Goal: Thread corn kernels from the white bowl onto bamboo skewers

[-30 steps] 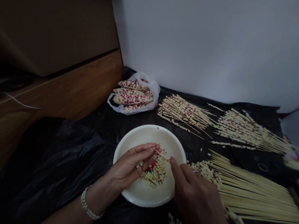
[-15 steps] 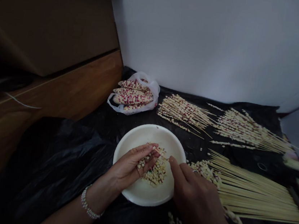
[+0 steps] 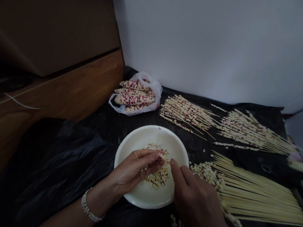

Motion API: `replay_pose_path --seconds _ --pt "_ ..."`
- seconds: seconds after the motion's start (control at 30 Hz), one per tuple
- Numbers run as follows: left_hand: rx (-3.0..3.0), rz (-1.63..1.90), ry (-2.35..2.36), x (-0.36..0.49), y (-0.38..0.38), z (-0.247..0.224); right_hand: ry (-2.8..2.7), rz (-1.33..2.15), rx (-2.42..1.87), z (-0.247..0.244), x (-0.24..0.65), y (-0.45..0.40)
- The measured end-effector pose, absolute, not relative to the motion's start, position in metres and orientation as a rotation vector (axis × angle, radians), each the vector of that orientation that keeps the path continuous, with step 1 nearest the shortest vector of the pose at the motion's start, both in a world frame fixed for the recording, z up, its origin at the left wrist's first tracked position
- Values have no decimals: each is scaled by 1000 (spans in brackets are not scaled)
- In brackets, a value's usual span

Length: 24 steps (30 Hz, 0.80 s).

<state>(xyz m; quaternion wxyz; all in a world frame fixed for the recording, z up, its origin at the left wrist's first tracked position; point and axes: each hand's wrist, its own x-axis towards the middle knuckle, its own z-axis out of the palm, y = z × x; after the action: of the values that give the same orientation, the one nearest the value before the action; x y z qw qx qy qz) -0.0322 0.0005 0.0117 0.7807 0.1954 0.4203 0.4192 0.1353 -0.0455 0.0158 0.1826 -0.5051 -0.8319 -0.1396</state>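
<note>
A white bowl (image 3: 149, 200) holds loose corn kernels (image 3: 162, 175). Over it, my left hand (image 3: 139, 167) pinches a pale kernel between thumb and fingertips, with its other fingers curled beneath. My right hand (image 3: 193, 188) is closed at the bowl's right rim, its fingertips close to those of my left hand. A thin stick seems to run between the hands, its tip near the kernel; most of it is hidden by my right hand. Past my right wrist, a stick with kernels threaded on it (image 3: 233, 220) points to the lower right.
Speckled corn cobs (image 3: 133, 99) lie in a plastic bag (image 3: 157, 90) behind the bowl. Two piles of kernel-covered skewers (image 3: 186, 112) lie at the back right. Bare sticks (image 3: 263, 193) and a heap of kernels (image 3: 207, 173) are on the right, on black plastic sheeting (image 3: 62, 168).
The fingertips of my left hand have closed more around the kernel and moved slightly right and down. My right hand has hardly shifted.
</note>
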Motion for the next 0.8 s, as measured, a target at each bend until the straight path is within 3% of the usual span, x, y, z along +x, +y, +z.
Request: replay_pose_path --seconds 0.8 --pt "137 910 725 -39 6 16 -2339 -230 -1456 16 142 -42"
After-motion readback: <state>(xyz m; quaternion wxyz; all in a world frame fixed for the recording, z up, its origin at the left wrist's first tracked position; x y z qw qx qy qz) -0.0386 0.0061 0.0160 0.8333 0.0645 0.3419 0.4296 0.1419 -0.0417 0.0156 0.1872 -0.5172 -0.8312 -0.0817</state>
